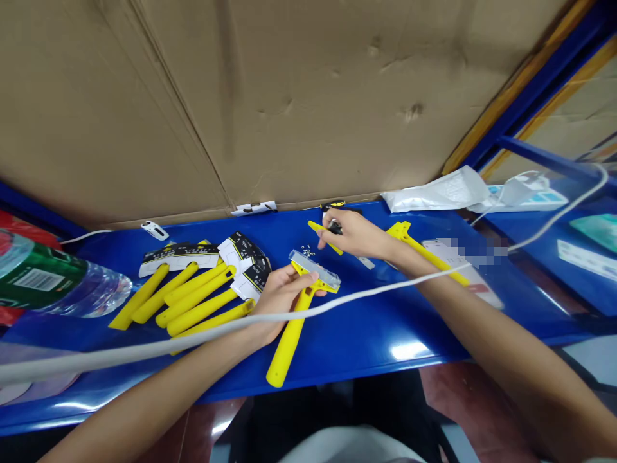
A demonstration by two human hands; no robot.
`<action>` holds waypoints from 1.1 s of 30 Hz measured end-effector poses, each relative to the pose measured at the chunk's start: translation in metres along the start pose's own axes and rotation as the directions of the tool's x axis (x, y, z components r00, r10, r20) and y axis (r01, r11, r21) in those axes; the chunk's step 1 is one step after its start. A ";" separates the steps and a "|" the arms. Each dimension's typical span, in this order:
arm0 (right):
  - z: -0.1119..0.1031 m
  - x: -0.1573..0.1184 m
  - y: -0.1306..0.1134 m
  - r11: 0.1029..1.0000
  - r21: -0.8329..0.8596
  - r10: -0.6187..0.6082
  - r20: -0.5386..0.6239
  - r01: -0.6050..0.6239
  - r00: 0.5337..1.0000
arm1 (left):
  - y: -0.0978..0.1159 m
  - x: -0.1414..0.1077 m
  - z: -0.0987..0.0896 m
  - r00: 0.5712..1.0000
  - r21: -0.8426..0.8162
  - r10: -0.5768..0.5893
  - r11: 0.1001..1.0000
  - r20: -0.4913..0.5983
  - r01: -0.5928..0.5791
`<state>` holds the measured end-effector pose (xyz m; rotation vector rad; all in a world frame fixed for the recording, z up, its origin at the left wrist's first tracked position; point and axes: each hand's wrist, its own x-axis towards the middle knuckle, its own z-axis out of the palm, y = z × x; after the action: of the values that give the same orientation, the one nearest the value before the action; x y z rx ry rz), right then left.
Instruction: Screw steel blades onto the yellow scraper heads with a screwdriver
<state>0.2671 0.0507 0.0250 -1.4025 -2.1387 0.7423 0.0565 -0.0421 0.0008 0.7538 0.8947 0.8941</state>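
My left hand (pixel 280 297) is closed around the neck of a yellow scraper (pixel 290 344). Its wide head carries a clear plastic cover (pixel 315 270), and the handle points down toward me. Just beyond that head, small screws (pixel 307 251) lie scattered on the table. My right hand (pixel 354 233) is closed on a flat yellow plastic strip (pixel 318 228), up and to the right of the scraper's head. A black item (pixel 334 226) also shows at its fingers, too small to name. Left of my left hand lie several yellow scrapers (pixel 195 312) with black-and-white card sleeves (pixel 248 257) over their heads.
On the blue table (pixel 366 321), another yellow scraper (pixel 434 257) and a phone (pixel 477 283) lie at right. A large bottle (pixel 62 276) is at far left. One white cable (pixel 366 294) crosses the view before my arms. Cardboard (pixel 299 109) walls the back; a silver pouch (pixel 438 191) lies there.
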 end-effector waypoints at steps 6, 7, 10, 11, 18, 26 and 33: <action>0.003 -0.023 -0.005 0.959 0.154 -0.184 -0.294 0.237 0.938 | -0.001 0.001 -0.003 1.000 0.030 -0.020 0.999 -0.007 0.020; 0.004 -0.025 -0.006 0.951 0.197 -0.177 -0.293 0.240 0.940 | -0.001 0.001 -0.003 1.000 0.039 -0.022 0.999 -0.013 0.022; 0.005 -0.029 -0.012 0.926 0.304 -0.132 -0.300 0.226 0.945 | 0.000 0.001 -0.003 1.000 0.048 -0.028 0.998 -0.013 0.029; 0.004 -0.030 -0.014 0.920 0.322 -0.116 -0.321 0.223 0.940 | 0.000 0.001 -0.003 0.999 0.048 -0.035 0.998 -0.012 0.035; 0.002 -0.038 -0.020 0.907 0.365 -0.039 -0.426 0.212 0.904 | 0.004 -0.001 0.002 0.999 0.063 -0.039 0.997 -0.023 0.040; 0.006 -0.039 -0.024 0.901 0.407 -0.130 -0.079 0.151 0.988 | 0.002 0.002 0.001 1.000 0.063 0.026 0.998 -0.014 -0.025; 0.015 -0.040 -0.026 0.940 0.336 -0.093 0.075 0.063 0.993 | 0.002 0.002 0.002 1.000 0.033 0.021 0.999 -0.021 -0.020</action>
<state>0.2541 0.0019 0.0273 -1.1183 -2.0029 1.0955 0.0584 -0.0398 0.0024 0.7839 0.9233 0.9088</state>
